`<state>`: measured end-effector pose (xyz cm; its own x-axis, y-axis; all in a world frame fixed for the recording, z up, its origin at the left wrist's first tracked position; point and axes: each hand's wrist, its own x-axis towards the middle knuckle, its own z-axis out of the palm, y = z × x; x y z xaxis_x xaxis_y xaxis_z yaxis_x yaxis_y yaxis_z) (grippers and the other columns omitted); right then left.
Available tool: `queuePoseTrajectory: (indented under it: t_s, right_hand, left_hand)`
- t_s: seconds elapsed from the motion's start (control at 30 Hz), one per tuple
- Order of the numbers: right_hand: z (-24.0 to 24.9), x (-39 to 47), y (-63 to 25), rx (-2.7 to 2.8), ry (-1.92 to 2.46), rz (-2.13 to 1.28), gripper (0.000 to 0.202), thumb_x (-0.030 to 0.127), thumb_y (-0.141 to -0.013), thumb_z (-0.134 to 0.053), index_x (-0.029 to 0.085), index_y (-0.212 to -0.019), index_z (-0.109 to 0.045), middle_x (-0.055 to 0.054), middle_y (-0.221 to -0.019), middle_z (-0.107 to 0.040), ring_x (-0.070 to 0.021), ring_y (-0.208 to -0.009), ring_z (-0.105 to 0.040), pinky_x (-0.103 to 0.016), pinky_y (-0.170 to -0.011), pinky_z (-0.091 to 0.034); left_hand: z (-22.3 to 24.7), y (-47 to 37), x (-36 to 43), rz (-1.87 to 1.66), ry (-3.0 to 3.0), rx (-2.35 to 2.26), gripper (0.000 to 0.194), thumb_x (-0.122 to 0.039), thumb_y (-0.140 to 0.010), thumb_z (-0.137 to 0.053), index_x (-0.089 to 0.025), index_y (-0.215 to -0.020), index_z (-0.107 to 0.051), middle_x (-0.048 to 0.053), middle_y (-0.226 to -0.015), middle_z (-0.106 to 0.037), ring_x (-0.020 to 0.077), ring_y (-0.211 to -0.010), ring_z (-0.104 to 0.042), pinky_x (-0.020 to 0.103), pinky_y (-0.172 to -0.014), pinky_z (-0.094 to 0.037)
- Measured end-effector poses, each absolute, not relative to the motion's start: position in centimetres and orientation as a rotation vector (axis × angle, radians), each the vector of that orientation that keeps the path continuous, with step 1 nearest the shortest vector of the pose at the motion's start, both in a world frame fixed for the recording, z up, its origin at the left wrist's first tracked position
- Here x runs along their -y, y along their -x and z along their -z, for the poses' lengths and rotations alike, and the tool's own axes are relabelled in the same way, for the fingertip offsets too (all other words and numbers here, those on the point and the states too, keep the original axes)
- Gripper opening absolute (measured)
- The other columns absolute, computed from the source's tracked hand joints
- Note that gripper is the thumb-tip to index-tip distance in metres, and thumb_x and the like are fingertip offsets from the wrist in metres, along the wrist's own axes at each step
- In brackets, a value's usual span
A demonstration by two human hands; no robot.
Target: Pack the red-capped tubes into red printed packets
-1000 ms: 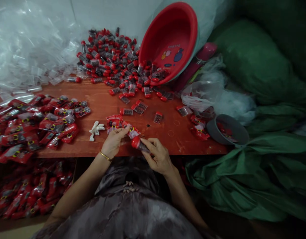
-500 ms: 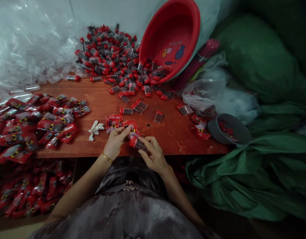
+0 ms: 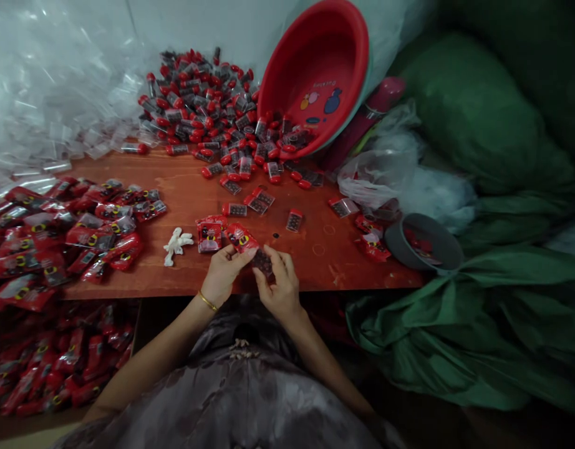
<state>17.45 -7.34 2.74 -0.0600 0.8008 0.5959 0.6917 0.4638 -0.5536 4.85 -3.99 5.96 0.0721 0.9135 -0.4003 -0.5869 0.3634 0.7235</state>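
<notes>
My left hand (image 3: 221,275) pinches a small red printed packet (image 3: 241,237) with a yellow and black picture, just over the table's front edge. In my right hand (image 3: 280,284) is a small clear tube (image 3: 263,262) with dark contents, gripped between thumb and fingers. The tube's upper end meets the packet's lower end, and its red cap is out of sight there. A short stack of flat red packets (image 3: 209,236) lies left of the held one. Beyond my hands are loose red-capped tubes (image 3: 234,209) on the table.
A large heap of red-capped tubes (image 3: 194,93) spills from a tilted red basin (image 3: 287,50) at the back. Filled red packets (image 3: 100,234) pile up at left, near a crumpled white scrap (image 3: 178,244). A grey bowl (image 3: 393,240) and green cloth (image 3: 456,330) are at right.
The tube in my right hand has moved up against the packet, and its red cap has gone out of sight. My hands are closer together.
</notes>
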Motion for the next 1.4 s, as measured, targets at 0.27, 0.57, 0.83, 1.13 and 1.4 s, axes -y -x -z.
queuePoseTrajectory:
  t_s: [0.27, 0.57, 0.83, 1.13, 1.4]
  right_hand:
    - [-3.5, 7.3, -16.0, 1.729, 1.208, -0.297, 0.039, 0.022, -0.087, -0.053, 0.019, -0.126, -0.05, -0.011, -0.103, -0.059, -0.0208, -0.095, -0.06, -0.035, -0.083, -0.053]
    - [-3.4, 8.3, -16.3, 1.343, 1.285, -1.024, 0.021, 0.038, -0.089, -0.05, 0.019, -0.083, -0.057, 0.005, -0.054, -0.056, -0.0082, -0.041, -0.051, -0.02, -0.045, -0.042]
    - [-3.8, 8.1, -15.8, 1.156, 1.318, -1.037, 0.027, 0.041, -0.082, -0.055, 0.019, -0.068, -0.052, 0.007, -0.046, -0.05, -0.0063, -0.034, -0.047, -0.017, -0.038, -0.037]
    - [-2.9, 8.6, -15.1, 1.075, 1.347, -1.08, 0.028, 0.044, -0.082, -0.055, 0.018, -0.071, -0.056, 0.005, -0.05, -0.054, -0.0089, -0.038, -0.05, -0.021, -0.039, -0.042]
    - [-3.0, 8.6, -15.4, 0.943, 1.219, -1.201, 0.032, 0.045, -0.079, -0.061, 0.018, -0.064, -0.052, 0.005, -0.052, -0.056, -0.0065, -0.033, -0.05, -0.017, -0.035, -0.039]
  left_hand:
    - [-5.9, -4.7, 4.0, -1.141, -0.377, -0.901, 0.031, -0.027, -0.045, -0.087, -0.013, -0.063, -0.067, -0.002, -0.062, -0.068, 0.0073, -0.055, -0.058, 0.019, -0.059, -0.046]
    - [-6.2, -4.2, 3.5, -1.177, -0.475, -0.858, 0.028, -0.031, -0.055, -0.083, -0.013, -0.072, -0.069, 0.003, -0.07, -0.071, 0.0148, -0.068, -0.066, 0.026, -0.071, -0.049]
    - [-5.4, -5.6, 5.2, -1.202, -0.357, -0.813, 0.037, -0.044, -0.061, -0.078, -0.015, -0.081, -0.069, 0.005, -0.081, -0.073, 0.0192, -0.084, -0.068, 0.029, -0.08, -0.05]
    - [-5.0, -6.7, 6.1, -1.163, -0.452, -0.905, 0.05, -0.05, -0.062, -0.075, -0.014, -0.097, -0.068, 0.008, -0.09, -0.073, 0.0067, -0.044, -0.051, 0.018, -0.036, -0.033]
    - [-5.2, -5.9, 5.4, -1.22, -0.612, -0.893, 0.044, -0.059, -0.068, -0.066, -0.015, -0.072, -0.068, 0.003, -0.069, -0.067, 0.0111, -0.059, -0.057, 0.022, -0.055, -0.046]
